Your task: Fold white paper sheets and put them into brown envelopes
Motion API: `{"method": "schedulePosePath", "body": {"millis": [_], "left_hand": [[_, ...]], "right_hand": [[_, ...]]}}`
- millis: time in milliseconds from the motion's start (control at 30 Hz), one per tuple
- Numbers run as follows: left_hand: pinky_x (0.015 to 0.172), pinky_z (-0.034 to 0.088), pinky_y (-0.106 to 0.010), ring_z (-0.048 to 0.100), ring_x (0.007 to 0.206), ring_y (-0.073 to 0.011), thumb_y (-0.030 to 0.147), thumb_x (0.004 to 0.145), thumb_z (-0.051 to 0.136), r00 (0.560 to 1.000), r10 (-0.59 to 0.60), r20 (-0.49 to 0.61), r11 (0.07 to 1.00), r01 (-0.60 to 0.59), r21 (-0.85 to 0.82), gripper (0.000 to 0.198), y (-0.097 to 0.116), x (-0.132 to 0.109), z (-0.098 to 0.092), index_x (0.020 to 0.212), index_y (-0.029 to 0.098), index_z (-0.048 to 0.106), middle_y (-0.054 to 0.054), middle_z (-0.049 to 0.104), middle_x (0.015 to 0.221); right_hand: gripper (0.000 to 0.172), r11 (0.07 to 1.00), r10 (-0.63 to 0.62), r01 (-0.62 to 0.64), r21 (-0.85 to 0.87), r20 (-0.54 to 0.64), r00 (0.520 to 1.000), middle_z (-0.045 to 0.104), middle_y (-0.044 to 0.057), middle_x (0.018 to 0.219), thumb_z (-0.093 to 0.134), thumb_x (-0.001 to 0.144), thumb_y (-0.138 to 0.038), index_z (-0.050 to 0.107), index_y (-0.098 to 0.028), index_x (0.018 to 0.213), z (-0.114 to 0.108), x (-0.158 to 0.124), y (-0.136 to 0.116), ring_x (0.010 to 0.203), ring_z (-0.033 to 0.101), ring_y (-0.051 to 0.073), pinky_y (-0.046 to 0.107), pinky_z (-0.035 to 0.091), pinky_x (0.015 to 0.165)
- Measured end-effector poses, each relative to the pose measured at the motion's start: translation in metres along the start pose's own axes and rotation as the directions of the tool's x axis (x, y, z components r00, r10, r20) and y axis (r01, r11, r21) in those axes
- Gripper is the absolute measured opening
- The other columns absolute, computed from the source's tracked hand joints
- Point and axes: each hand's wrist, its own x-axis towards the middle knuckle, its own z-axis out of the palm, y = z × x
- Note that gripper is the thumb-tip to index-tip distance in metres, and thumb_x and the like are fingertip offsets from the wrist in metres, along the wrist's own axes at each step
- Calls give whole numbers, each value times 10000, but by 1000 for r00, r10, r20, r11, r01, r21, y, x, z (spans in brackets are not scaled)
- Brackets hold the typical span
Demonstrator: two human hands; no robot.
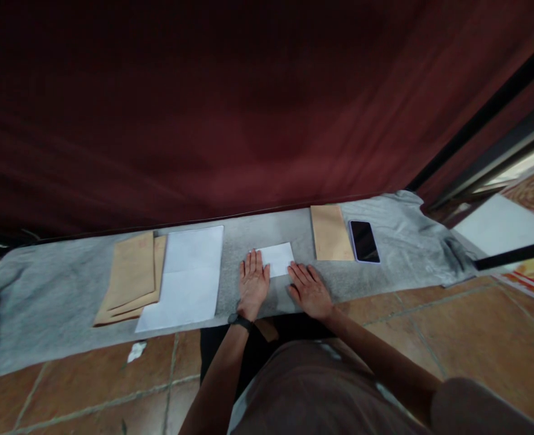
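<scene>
A small white piece of paper, seemingly folded, [279, 258] lies on the grey cloth [244, 232] in front of me. My left hand [254, 283] rests flat at its left edge, fingers stretched out and pointing away from me. At the paper's right edge my right hand [311, 290] lies flat with its fingers spread, the fingertips touching or very close to the paper. Neither hand grips anything. Large white sheets [188, 275] lie left of my left hand. Beyond them is a pile of several brown envelopes [133, 272].
One brown envelope [331, 232] and a phone [364, 241] lie on the cloth to the right. A dark red curtain [249, 151] hangs behind the cloth. Black bars [488, 115] stand at the right. A white scrap [136, 351] is on the tiled floor.
</scene>
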Motion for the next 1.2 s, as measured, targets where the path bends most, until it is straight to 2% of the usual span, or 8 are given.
{"method": "schedulePosePath", "body": {"millis": [133, 333, 533, 767, 867, 1033, 1200], "left_hand": [[1231, 267, -544, 316, 1514, -313, 434, 1047, 271, 999, -10, -32, 1000, 10, -9, 643, -4, -5, -3, 1576, 70, 303, -197, 345, 1614], [1217, 274, -580, 317, 1511, -335, 580, 1015, 324, 995, 14, -97, 998, -20, -61, 764, -3, -7, -3, 1608, 109, 223, -201, 345, 1613], [1227, 261, -562, 299, 1519, -335, 633, 994, 329, 998, 15, -68, 999, -18, -42, 823, -4, -7, -4, 1593, 74, 251, -221, 350, 1607], [1227, 251, -562, 309, 1515, -335, 653, 983, 341, 997, 8, -74, 999, -11, -49, 838, -4, -7, -3, 1593, 87, 255, -213, 352, 1610], [1225, 260, -560, 316, 1512, -331, 656, 982, 340, 996, 7, -85, 999, -11, -48, 832, -4, -7, -3, 1593, 97, 262, -207, 361, 1609], [1229, 252, -560, 307, 1516, -333, 648, 981, 351, 997, -3, -74, 999, 0, -49, 831, -4, -7, -2, 1591, 89, 266, -208, 345, 1615], [1245, 224, -540, 289, 1524, -327, 648, 982, 346, 999, -8, -44, 999, 6, -31, 839, -3, -6, -2, 1580, 64, 282, -214, 326, 1622]], "right_hand": [[509, 1000, 18, -18, 16, 11, 1000, 436, 92, 1582, 380, 1065, -366, 438, -164, 1529, 2, 7, 2, 1453, 420, 247, 476, 262, 1234], [500, 1000, 24, -25, 13, 37, 999, 439, 96, 1582, 388, 1059, -337, 432, -191, 1536, 11, 42, 3, 1459, 411, 238, 476, 273, 1224], [490, 997, 76, -75, -33, 9, 997, 420, 95, 1592, 364, 1063, -339, 462, -180, 1515, 20, 65, 14, 1453, 410, 276, 511, 272, 1208], [524, 988, 155, -154, -29, 9, 988, 434, 107, 1583, 361, 1051, -340, 413, -173, 1545, 20, 80, 23, 1468, 384, 288, 531, 242, 1213], [536, 985, 171, -172, -28, -24, 985, 427, 123, 1586, 383, 1041, -330, 409, -149, 1546, 17, 75, 17, 1461, 396, 296, 526, 253, 1210], [486, 1000, 3, -3, -13, -1, 1000, 446, 88, 1581, 385, 1057, -355, 477, -189, 1504, 13, 41, -4, 1447, 423, 252, 484, 270, 1219], [497, 998, 40, -41, -50, -20, 999, 442, 117, 1579, 425, 1051, -367, 465, -189, 1514, 9, 10, -11, 1438, 434, 274, 509, 286, 1208]]}}
